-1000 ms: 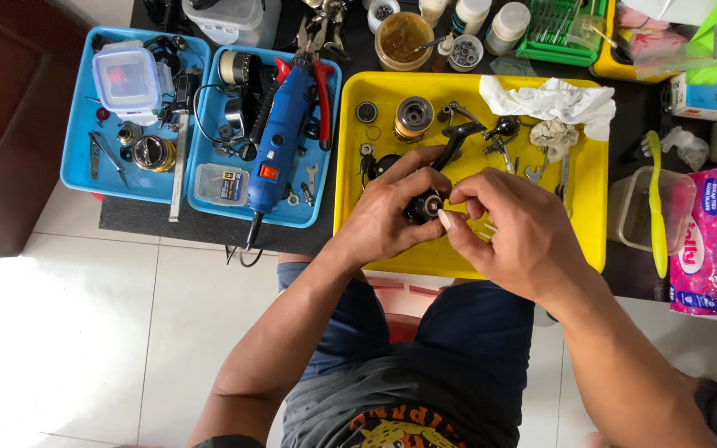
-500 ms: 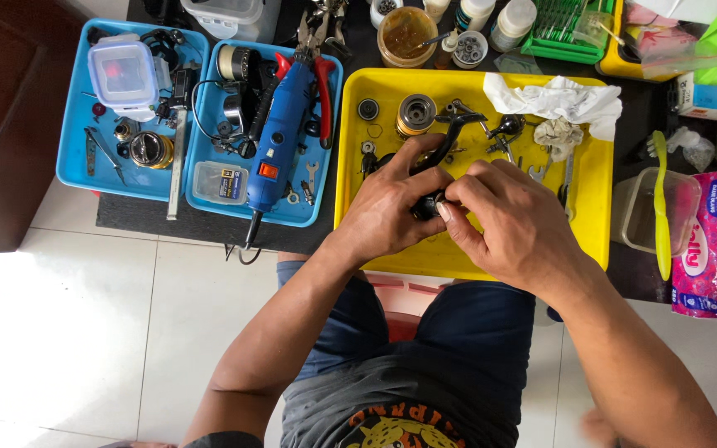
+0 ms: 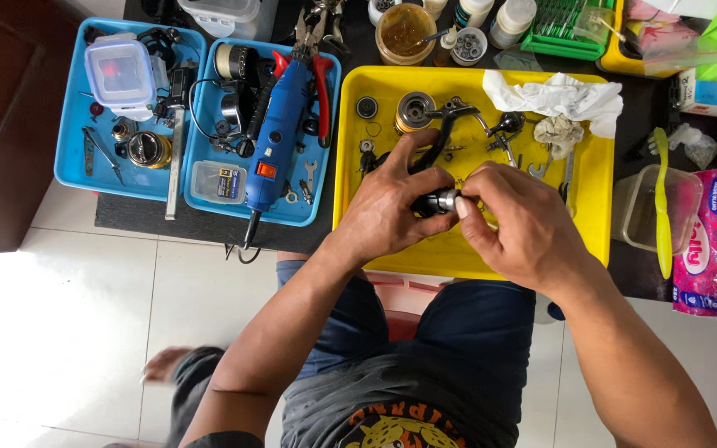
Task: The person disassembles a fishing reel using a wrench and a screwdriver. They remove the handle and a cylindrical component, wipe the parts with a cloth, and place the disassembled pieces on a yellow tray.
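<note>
Gripping black reel part (image 3: 435, 202) in left hand (image 3: 392, 207), axis lying left-right; right hand (image 3: 516, 224) fingertips pinched on its right end, over yellow tray (image 3: 350, 191).

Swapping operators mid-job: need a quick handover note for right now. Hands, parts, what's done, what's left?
Left hand: gripping a small black-and-metal reel part above the yellow tray.
Right hand: fingertips pinching at the metal end of that same part.
Parts: more reel pieces lie in the tray, including a metal spool and a curved bail arm, beside a crumpled white tissue. A blue rotary tool rests untouched in the blue tray to the left.
Done: the reel is taken apart, its pieces spread out.
Left: probably the work on the held part; its exact state is hidden by the fingers.
</note>
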